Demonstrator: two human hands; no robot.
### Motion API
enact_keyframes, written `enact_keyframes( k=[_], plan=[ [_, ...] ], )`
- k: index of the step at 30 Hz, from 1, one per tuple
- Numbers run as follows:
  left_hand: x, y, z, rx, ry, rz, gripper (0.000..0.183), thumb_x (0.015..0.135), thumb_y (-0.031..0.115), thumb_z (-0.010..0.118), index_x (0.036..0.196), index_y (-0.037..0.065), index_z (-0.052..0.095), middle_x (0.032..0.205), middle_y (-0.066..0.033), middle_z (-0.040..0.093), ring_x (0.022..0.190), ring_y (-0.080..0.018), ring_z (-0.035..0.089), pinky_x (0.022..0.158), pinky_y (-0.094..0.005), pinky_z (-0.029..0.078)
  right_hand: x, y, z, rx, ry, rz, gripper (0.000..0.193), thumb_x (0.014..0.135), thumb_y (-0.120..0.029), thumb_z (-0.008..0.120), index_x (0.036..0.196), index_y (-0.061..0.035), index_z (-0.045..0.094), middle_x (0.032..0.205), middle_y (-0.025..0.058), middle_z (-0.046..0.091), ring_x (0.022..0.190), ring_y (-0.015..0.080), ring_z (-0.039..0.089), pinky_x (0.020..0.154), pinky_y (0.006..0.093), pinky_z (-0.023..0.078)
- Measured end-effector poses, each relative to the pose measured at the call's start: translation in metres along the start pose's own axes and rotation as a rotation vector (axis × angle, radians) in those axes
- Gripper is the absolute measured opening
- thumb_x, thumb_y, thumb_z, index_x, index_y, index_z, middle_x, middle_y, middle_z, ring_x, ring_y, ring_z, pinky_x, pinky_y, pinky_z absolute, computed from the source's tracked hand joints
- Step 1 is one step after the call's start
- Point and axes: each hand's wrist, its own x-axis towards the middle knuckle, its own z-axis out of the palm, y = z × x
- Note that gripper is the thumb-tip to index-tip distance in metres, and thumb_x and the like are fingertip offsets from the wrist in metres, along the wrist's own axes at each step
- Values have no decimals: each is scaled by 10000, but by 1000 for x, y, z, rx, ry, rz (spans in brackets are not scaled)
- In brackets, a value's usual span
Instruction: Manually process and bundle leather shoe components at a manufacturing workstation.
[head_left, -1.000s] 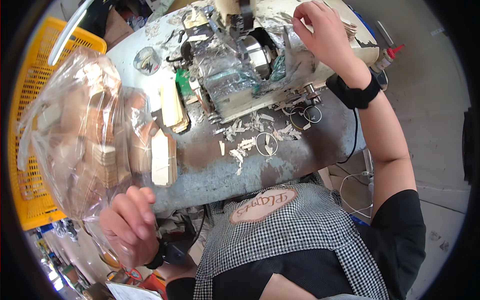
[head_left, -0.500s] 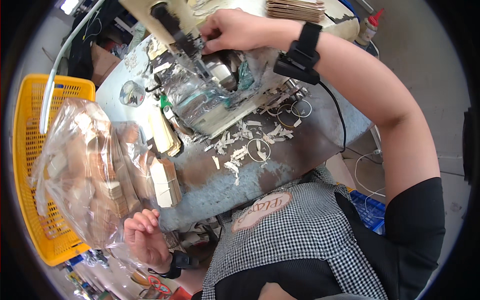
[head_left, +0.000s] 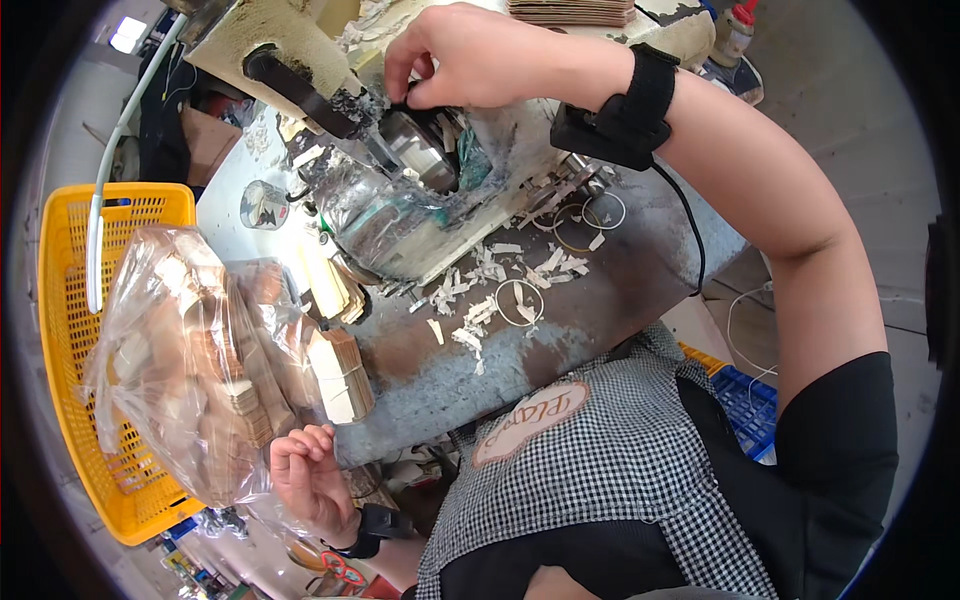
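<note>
Over the machine [head_left: 375, 235] at the far side of the tabletop [head_left: 395, 405], the right hand [head_left: 455, 55] reaches in from the right with the forearm bent round, probably so that the fingers can come at the machine's head without the arm crossing its front. Its thumb and bent fingers come close together at a dark part; whether this grip is clamped on it, one cannot tell. The metal wheel [head_left: 422, 155] lies just below those fingertips, on the wearer's side. The left hand [head_left: 308, 475] hangs by the near edge, its fingers loosely curled, with nothing seen in its grip. Just beyond its fingertips stands the banded stack [head_left: 340, 375], and whether they touch is unclear; the band likely keeps the pieces together. The clear bag [head_left: 190, 365] lies to the left, perhaps set there to leave room before the machine, where scraps [head_left: 480, 315] lie scattered.
</note>
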Motion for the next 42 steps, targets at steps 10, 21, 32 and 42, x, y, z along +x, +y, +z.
enact_keyframes(
  k=[10,21,32,42],
  plan=[
    [-4,-8,1,24,65,-60,126,975,123,549,960,3,514,845,-91,499,868,-226,497,930,-405,411,-49,-32,12,-88,2,-264,107,737,-191,713,814,-149,651,782,8,553,905,176,561,961,399,344],
    [-10,-14,-11,-9,85,-79,116,973,109,548,955,-2,516,847,-88,504,872,-227,508,939,-404,413,-50,-9,-7,-259,245,-199,72,784,-182,659,783,-110,667,780,43,657,848,250,639,860,435,407],
    [0,-23,-7,348,271,-94,182,931,64,605,1078,-39,579,1032,-137,593,1008,-238,562,936,-382,448,-65,-23,-1,-205,430,-157,139,797,-130,667,914,-64,631,891,75,607,914,294,597,875,439,409],
    [28,-46,-2,1407,221,132,556,742,182,818,1192,-37,574,1128,-195,593,1052,-364,557,940,-427,437,-109,-79,-4,74,186,-170,88,803,-12,732,816,-4,645,750,63,582,658,171,564,581,277,445]
  ],
)
